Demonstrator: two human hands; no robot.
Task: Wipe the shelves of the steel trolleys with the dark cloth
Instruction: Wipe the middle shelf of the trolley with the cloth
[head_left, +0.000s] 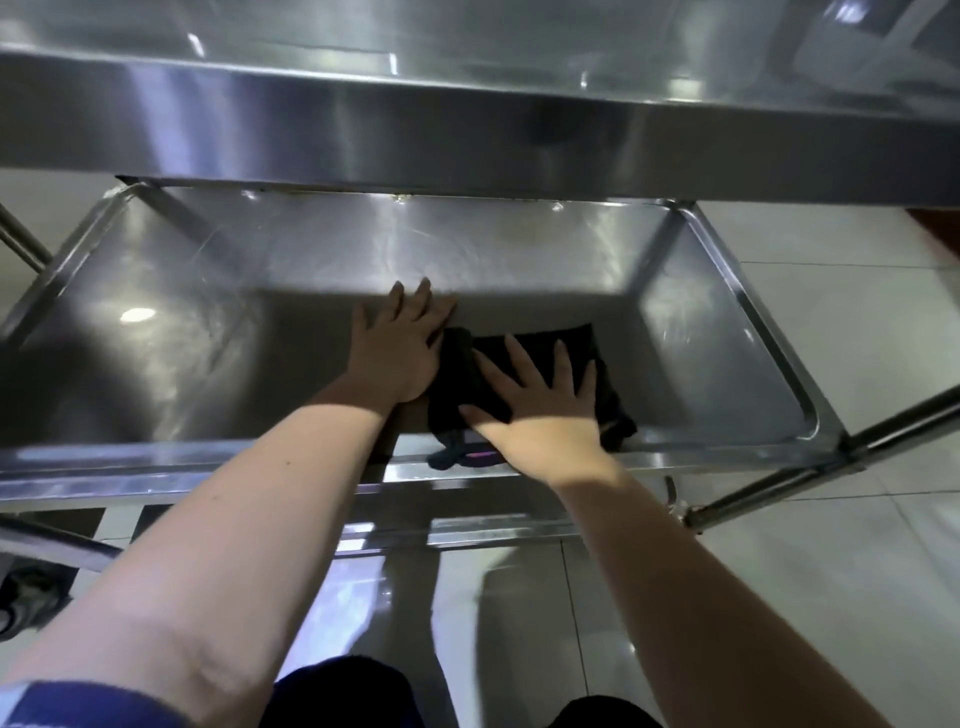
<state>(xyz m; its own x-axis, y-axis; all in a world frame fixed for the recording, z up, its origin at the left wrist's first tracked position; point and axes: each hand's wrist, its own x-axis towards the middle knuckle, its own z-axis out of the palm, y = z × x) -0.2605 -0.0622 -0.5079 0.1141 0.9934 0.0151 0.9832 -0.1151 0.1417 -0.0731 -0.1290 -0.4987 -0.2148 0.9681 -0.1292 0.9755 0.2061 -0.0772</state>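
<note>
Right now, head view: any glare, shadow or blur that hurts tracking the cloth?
Head view: a hard shadow covers the near half of the lower shelf, so the dark cloth reads low-contrast; a bright glare spot sits at picture left; the left hand blurs at its fingers, the right hand is sharper; reflections streak the upper shelf.

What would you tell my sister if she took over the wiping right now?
Left hand: flat on the lower shelf, against the dark cloth at its left edge.
Right hand: flat on the cloth, fingers spread.
Cloth: near the shelf's front rim, one corner hanging over it.
Done: cannot tell how much is wiped.
Left: probably the rest of this shelf, then the upper shelf.
</note>
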